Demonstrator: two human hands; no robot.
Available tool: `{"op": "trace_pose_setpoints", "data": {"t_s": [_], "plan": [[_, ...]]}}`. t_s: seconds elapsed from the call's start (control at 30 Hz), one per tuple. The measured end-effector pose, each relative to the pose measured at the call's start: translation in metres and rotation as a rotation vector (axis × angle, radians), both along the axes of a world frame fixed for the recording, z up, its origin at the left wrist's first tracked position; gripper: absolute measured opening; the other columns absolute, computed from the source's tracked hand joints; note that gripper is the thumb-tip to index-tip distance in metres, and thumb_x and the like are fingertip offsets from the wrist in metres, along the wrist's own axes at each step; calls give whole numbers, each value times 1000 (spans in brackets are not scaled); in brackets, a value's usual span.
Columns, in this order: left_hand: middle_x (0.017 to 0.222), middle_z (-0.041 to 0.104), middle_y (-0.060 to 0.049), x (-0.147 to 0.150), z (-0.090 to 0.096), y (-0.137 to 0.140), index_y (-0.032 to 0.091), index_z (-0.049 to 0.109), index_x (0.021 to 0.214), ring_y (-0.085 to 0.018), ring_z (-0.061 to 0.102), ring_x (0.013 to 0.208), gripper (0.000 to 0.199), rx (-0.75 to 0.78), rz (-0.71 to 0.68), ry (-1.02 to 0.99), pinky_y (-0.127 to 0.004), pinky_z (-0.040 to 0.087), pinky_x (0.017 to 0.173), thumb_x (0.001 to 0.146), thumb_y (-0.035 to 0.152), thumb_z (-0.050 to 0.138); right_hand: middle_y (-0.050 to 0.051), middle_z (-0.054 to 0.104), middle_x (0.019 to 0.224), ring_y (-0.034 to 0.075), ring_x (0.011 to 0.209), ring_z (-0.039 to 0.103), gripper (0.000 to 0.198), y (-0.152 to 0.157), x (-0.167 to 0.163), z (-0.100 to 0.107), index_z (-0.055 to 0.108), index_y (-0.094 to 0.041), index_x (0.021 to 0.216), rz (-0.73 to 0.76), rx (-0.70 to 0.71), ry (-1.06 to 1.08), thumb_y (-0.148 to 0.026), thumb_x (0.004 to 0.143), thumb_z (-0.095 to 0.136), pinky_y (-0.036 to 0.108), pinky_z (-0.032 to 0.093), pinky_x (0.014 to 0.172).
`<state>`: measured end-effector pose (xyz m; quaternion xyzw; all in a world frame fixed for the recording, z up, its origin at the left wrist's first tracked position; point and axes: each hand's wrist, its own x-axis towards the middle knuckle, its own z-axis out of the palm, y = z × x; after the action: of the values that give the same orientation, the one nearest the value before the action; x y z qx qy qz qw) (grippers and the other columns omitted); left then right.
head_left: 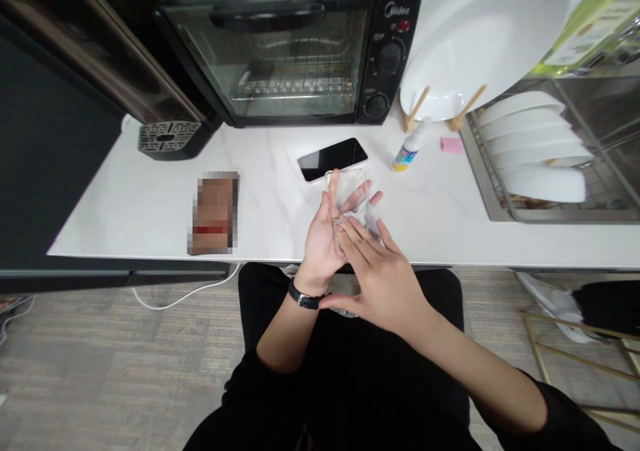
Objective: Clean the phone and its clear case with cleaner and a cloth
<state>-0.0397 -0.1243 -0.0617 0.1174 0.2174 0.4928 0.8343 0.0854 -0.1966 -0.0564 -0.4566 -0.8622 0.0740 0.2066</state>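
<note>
A clear phone case [354,181] rests in my left hand [323,243], which is palm up with its fingers behind and along the case. My right hand [390,274] lies over it from the right. Its fingers press a crumpled white cloth or tissue [356,216] against the case, and they partly hide it. Just beyond the hands, a smartphone [333,160] lies screen up on the white counter [270,197]. To its right stands a small white spray bottle [406,155] with a yellow and blue label.
A black toaster oven [300,64] stands at the back. On the left are a pixelated brown flat object [214,214] and a machine with a drip tray [170,137]. Large white plates [480,44], a pink piece [452,145] and a dish rack with bowls [545,181] are on the right.
</note>
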Motion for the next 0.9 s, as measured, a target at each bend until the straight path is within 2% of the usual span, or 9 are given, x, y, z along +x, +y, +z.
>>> {"op": "trace_pose_setpoints", "data": {"t_s": [0.13, 0.23, 0.4, 0.57, 0.67, 0.77, 0.83, 0.9], "plan": [[163, 58, -1, 1, 2, -1, 54, 22, 168, -25, 54, 153, 55, 38, 39, 18, -49, 43, 126, 114, 51, 30, 26, 52, 162, 40, 149, 56, 104, -27, 4, -2, 48, 0, 158, -130, -4, -40, -84, 97, 45, 65, 22, 135], [163, 58, -1, 2, 2, -1, 53, 23, 168, -25, 52, 154, 55, 38, 41, 15, -47, 46, 125, 114, 50, 30, 26, 52, 162, 41, 147, 59, 98, -27, 1, -5, 45, -1, 160, -220, 0, -38, -80, 102, 38, 69, 13, 135], [165, 56, 3, 6, 2, -1, 55, 27, 167, -24, 49, 157, 53, -28, 16, -25, -50, 45, 127, 114, 50, 31, 27, 42, 169, 41, 156, 48, 98, 7, -7, -7, 40, 0, 162, -261, -9, -5, -78, 103, 34, 71, 14, 134], [170, 49, 8, 13, 2, 0, 44, 39, 166, -22, 37, 164, 51, -8, 40, -26, -44, 33, 136, 115, 44, 35, 29, 40, 169, 41, 159, 43, 99, 52, -13, -3, 41, 5, 161, -317, -31, 50, -76, 104, 33, 70, 20, 133], [172, 46, 9, 16, -1, 2, 39, 38, 167, -19, 29, 166, 51, -4, 115, -38, -39, 27, 138, 116, 41, 33, 29, 38, 171, 39, 161, 40, 99, 63, -19, 1, 38, 6, 162, -269, -29, 72, -74, 103, 42, 62, 26, 134], [176, 39, 7, 18, -6, 2, 36, 32, 170, -22, 25, 167, 55, -17, 141, -91, -41, 25, 139, 115, 43, 34, 26, 34, 173, 38, 163, 35, 100, 59, -21, 2, 36, 5, 164, -185, -9, 75, -71, 101, 53, 60, 26, 135], [177, 37, 7, 16, -7, 2, 40, 26, 171, -24, 28, 167, 57, -33, 148, -106, -46, 27, 139, 115, 46, 33, 27, 38, 171, 39, 162, 39, 101, 51, -19, 1, 41, 5, 161, -139, -8, 66, -72, 99, 56, 61, 25, 136], [176, 40, 6, 12, -5, 1, 47, 21, 170, -25, 34, 164, 57, -43, 99, -100, -51, 29, 137, 114, 50, 32, 27, 44, 168, 40, 159, 43, 102, 37, -15, -1, 46, 5, 159, -90, -10, 54, -76, 96, 58, 62, 27, 135]]}}
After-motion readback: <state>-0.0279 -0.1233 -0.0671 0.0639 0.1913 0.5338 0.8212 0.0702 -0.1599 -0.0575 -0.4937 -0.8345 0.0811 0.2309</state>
